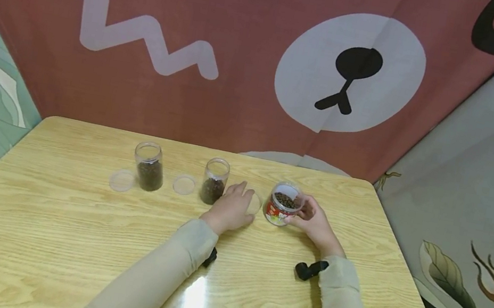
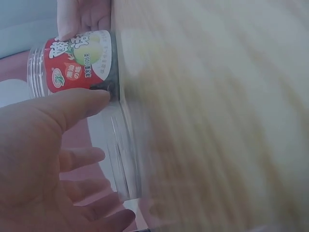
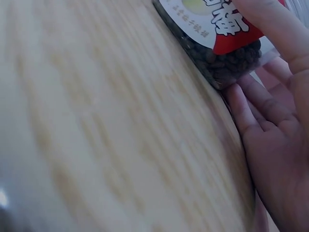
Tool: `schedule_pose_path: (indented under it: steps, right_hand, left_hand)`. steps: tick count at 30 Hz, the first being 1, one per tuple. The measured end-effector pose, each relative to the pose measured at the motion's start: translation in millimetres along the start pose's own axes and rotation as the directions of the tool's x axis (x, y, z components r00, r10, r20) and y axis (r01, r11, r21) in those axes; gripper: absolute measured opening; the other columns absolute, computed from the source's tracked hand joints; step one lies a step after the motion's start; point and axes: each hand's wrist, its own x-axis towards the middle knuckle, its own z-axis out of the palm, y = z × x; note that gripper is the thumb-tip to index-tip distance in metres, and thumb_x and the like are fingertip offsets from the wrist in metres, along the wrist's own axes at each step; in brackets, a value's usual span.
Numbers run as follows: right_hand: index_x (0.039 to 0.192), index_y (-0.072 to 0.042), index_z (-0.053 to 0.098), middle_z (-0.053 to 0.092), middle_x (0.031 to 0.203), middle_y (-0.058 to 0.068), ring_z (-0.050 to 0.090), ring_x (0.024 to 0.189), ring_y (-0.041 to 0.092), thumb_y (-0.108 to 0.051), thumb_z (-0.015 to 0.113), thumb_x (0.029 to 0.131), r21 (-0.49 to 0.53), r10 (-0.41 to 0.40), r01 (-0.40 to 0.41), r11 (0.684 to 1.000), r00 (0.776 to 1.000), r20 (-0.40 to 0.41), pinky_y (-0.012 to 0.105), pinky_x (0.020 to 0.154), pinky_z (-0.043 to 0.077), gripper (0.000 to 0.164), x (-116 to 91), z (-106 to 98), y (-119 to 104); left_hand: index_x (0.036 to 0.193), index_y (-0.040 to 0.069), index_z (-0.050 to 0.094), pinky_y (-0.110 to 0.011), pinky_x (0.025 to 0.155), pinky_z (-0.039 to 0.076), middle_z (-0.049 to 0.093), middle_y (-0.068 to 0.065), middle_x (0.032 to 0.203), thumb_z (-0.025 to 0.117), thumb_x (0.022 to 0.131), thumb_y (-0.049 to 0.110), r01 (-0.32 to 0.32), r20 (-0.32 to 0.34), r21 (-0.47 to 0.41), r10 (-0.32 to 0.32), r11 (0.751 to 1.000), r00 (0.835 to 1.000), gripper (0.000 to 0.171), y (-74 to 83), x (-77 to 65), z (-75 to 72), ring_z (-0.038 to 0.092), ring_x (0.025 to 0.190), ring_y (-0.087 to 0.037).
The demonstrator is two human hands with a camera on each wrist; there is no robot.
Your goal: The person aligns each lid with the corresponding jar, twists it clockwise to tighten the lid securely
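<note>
1. On the tabletop (image 1: 253, 295), we see the left lid (image 1: 122, 181) lying flat just beside the uncovered, part-filled left jar (image 1: 149, 173), which stands upright, presumably against spilling.
2. We find the middle lid (image 1: 184, 184) between that jar and the uncovered middle jar (image 1: 213, 187), perhaps so that each lid pairs with its jar.
3. We see the left hand (image 1: 230, 209) released, loose fingers spread over the right lid (image 1: 255, 205); we cannot tell whether they touch it.
4. The right hand (image 1: 315, 227) grasps the red-labelled jar (image 1: 278, 216), probably steadying it on the tabletop.
</note>
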Motion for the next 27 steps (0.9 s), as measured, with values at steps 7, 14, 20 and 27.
schedule_pose_path:
  steps: [7,14,20,27]
  right_hand:
    - [0.139,0.006,0.045,0.048,0.142,0.027,0.06,0.117,0.01,0.004,0.08,0.083,0.049,0.011,-0.013,0.999,0.999,0.046,0.022,0.098,0.05,0.066,-2.0,-0.2,-2.2]
    - [0.138,0.007,0.046,0.048,0.143,0.027,0.059,0.118,0.009,0.006,0.079,0.084,0.041,0.009,-0.01,0.999,0.999,0.032,0.02,0.101,0.047,0.064,-5.4,0.1,-3.6]
    - [0.136,0.008,0.047,0.05,0.142,0.028,0.059,0.118,0.01,0.006,0.08,0.082,0.042,-0.01,0.009,0.999,1.0,0.028,0.021,0.102,0.047,0.064,-7.7,2.3,-2.0]
    - [0.136,0.01,0.045,0.056,0.133,0.012,0.061,0.116,0.008,0.008,0.08,0.081,0.073,-0.046,0.042,0.996,0.997,0.061,0.021,0.099,0.049,0.065,-8.4,3.8,0.6]
  left_hand:
    - [0.152,0.0,0.041,-0.049,0.115,0.038,0.029,-0.025,0.16,0.066,0.1,0.028,0.01,0.008,0.038,-0.01,0.999,1.0,0.064,0.2,2.5,-0.3,0.03,0.146,-0.042]
    - [0.154,0.002,0.038,-0.047,0.118,0.033,0.032,-0.023,0.16,0.065,0.101,0.027,-0.002,0.02,0.029,0.001,1.0,1.0,0.065,0.4,5.6,1.2,0.029,0.146,-0.041]
    - [0.154,0.004,0.04,-0.049,0.122,0.025,0.033,-0.024,0.159,0.066,0.1,0.026,-0.037,0.024,0.06,0.036,0.998,0.999,0.064,1.6,5.1,1.7,0.025,0.149,-0.042]
    - [0.153,0.005,0.041,-0.044,0.123,0.023,0.036,-0.022,0.158,0.064,0.101,0.03,-0.052,0.023,0.108,0.05,0.993,0.998,0.063,-0.3,4.4,2.0,0.029,0.148,-0.038]
